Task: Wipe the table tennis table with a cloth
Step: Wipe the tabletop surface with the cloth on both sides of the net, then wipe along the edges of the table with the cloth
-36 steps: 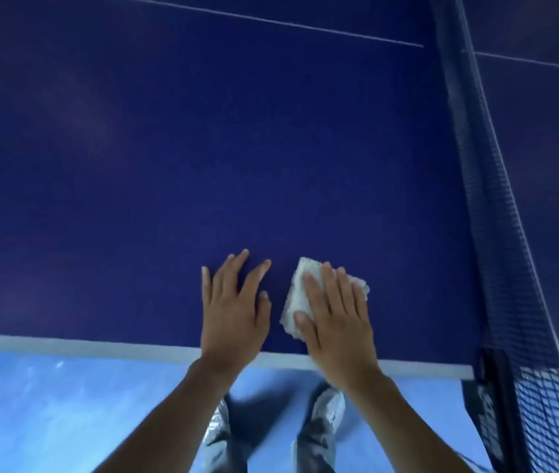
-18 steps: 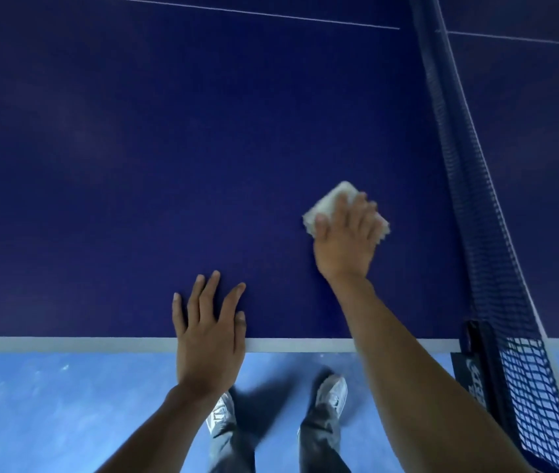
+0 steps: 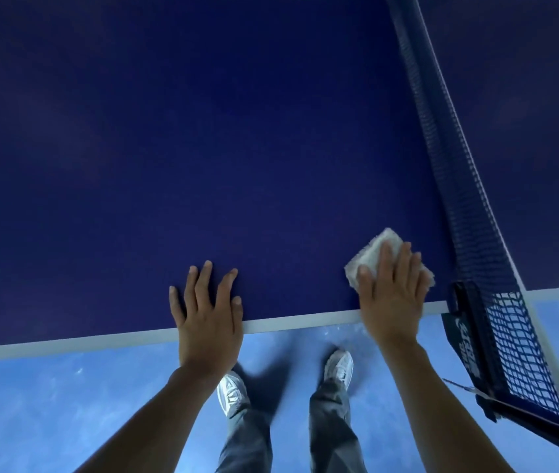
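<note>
Two hands on table [image 3: 203,148], cloth [image 3: 372,256] under flat right hand [image 3: 390,302] near net [image 3: 459,199], left hand [image 3: 208,312] spread, empty

A smooth pale-blue floor [image 3: 66,404] with whitish scuffs is catching soft light, a blurred shadow [image 3: 271,377] lying on it. A dark-blue mesh net [image 3: 448,165] is standing at right.

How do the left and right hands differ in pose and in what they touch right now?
The left hand lies bare on the table with fingers spread; the right hand presses a white cloth with fingers close together. The left hand is further from the net; the right hand is beside it, not touching. Both lie flat, palm down, at the near white edge.
</note>
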